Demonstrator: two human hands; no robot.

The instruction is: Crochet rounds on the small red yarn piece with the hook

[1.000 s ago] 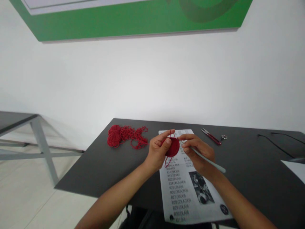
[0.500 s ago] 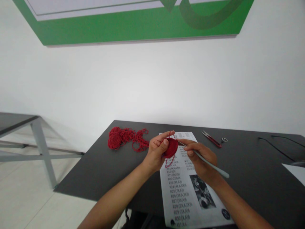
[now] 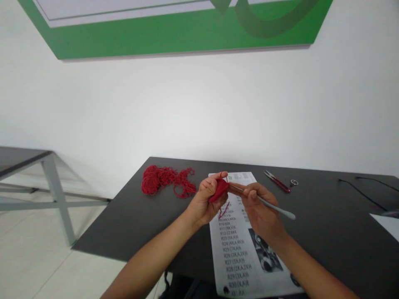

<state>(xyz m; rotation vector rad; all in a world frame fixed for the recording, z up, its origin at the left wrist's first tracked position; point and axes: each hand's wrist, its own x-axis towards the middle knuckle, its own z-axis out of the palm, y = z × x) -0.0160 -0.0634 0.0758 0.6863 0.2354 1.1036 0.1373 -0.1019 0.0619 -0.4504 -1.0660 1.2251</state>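
A red crocheted piece [image 3: 220, 189] is pinched in my left hand [image 3: 204, 203], with yarn running over the raised index finger and a loose tail hanging below. My right hand [image 3: 260, 209] grips a crochet hook [image 3: 277, 209] with a pale grey-green handle, held like a pen. The hook's metal tip meets the right edge of the crocheted piece; whether it sits inside a stitch I cannot tell. Under both hands lies a printed pattern sheet [image 3: 230, 249] with rows of text and a dark photo. Left of my hands rests a red yarn ball [image 3: 151, 180] with loose, tangled strands [image 3: 183, 182].
Red-handled thread snips [image 3: 277, 182] with a small ring [image 3: 294, 182] lie at the back right of the black table [image 3: 143, 232]. Dark eyeglasses [image 3: 361, 193] and a white paper [image 3: 386, 226] are farther right. A white wall [image 3: 199, 112] stands behind, and another table [image 3: 25, 160] at left.
The crocheted piece has tilted in my left hand, so its round face shows less. My right hand and the hook have shifted slightly left, and the hook's handle end has risen.
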